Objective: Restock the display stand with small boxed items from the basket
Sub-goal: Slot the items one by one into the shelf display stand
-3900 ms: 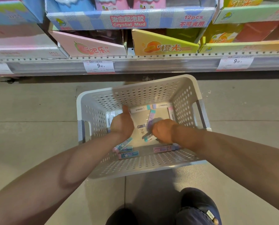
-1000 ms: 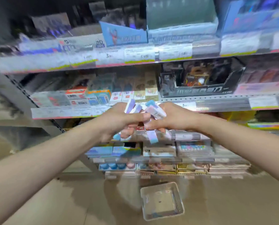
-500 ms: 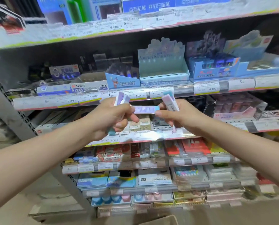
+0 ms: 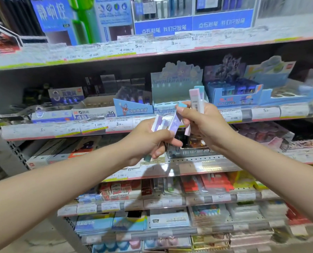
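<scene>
The left hand (image 4: 148, 141) grips a fan of slim, smooth cardboard boxes (image 4: 165, 123) that stick up past its curled fingers. Just beside it, the right hand (image 4: 205, 125) clutches more boxes upright (image 4: 196, 101), pink and teal ends above the knuckles. Behind stands a pale blue cardboard display stand (image 4: 172, 88) on a shelf (image 4: 60, 130) edged with price tags.

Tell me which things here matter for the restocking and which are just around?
In use: left hand holding small boxes; right hand holding pink box; pale-blue display stand.
Just around: price tags, blue pen display, lower-shelf packets.
</scene>
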A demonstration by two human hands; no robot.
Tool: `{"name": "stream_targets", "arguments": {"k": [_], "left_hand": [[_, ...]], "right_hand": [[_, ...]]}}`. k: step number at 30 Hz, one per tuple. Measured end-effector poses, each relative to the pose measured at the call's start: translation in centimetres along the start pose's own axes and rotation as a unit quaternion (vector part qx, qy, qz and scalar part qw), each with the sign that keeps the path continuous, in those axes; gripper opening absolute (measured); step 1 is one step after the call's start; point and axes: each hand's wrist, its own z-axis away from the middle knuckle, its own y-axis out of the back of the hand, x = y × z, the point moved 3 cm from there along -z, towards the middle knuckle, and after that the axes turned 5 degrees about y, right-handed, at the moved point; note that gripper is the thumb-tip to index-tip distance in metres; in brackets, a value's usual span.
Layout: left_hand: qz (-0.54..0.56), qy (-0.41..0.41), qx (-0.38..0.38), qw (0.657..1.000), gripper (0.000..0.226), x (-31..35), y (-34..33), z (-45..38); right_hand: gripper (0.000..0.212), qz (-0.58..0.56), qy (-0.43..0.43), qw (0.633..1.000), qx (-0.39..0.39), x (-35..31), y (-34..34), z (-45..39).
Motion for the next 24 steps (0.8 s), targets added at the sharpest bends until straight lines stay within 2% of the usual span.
{"name": "stream_targets", "arguments": {"k": [3, 10, 11, 14, 16, 18, 21, 24], "left_hand": [[0.009, -0.018, 0.002, 1.000, 0.020, 0.2, -0.2, -1.5], [-0.016, -0.016, 0.034, 0.999, 0.005, 0.9, 0.8, -3.9], [-0.027, -0.018, 0.046, 0.998, 0.001, 1.2, 1.1, -4.4], [-0.118, -0.049, 0.107, 0.986, 0.012, 2.5, 2.4, -5.9], [-0.272, -0.097, 0.160, 0.944, 0.015, 3.5, 3.6, -6.7], [-0.434, -0.140, 0.191, 0.869, 0.026, 4.2, 4.6, -7.3], [-0.569, -0.151, 0.179, 0.788, 0.029, 4.6, 5.5, -8.1], [-0.693, -0.114, 0.146, 0.697, 0.035, 4.6, 5.8, -8.9]], "right_hand": [[0.012, 0.030, 0.039, 0.998, -0.025, -0.4, 0.0, -1.7], [0.019, 0.205, 0.105, 0.968, -0.098, -0.8, 1.3, -6.5], [0.018, 0.212, 0.111, 0.965, -0.103, -1.0, 1.5, -7.3], [0.016, 0.208, 0.118, 0.967, -0.091, -1.9, 2.6, -10.1], [0.022, 0.223, 0.121, 0.964, -0.082, -2.1, 3.3, -12.1], [0.027, 0.255, 0.112, 0.956, -0.089, -1.7, 3.8, -13.6], [0.032, 0.275, 0.095, 0.952, -0.098, -1.1, 4.0, -15.1], [0.034, 0.303, 0.105, 0.942, -0.095, -0.8, 4.0, -16.0]]}}
